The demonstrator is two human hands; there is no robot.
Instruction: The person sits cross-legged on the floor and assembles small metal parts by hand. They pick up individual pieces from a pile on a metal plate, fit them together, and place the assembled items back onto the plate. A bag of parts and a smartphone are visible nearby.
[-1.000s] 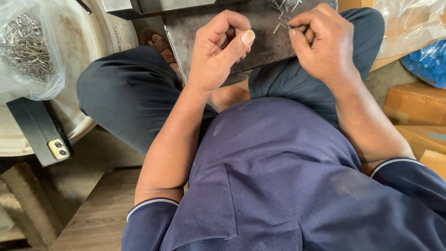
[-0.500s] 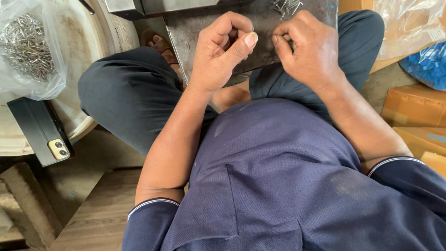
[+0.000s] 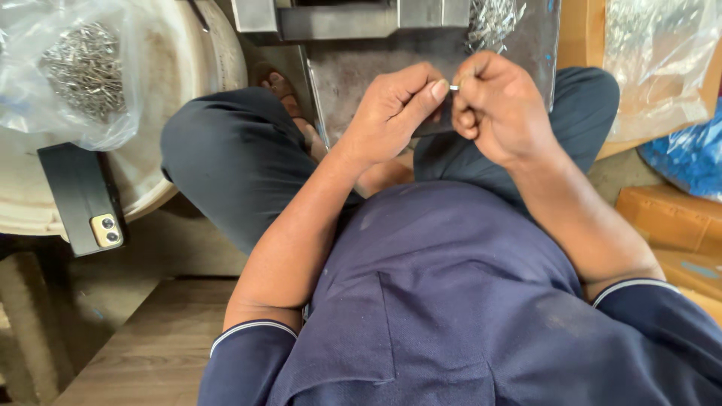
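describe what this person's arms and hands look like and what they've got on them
Both hands, left hand and right hand, are bare: no gloves, and no rings or watch that I can see. The forearms are bare too. The dark navy shirt has short sleeves, each edged with a thin pale stripe at the cuff.

Small metal piece (image 3: 454,88) mostly hidden between fingertips (image 3: 438,89).

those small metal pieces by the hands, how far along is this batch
Done: nothing here can be counted as finished; the clear bag of metal pieces on the white round stand could be stock or output. In hand: the left hand and right hand meet on one small metal pin, pinched between the fingertips. Left: a loose heap of metal pieces lies on the grey metal plate ahead.
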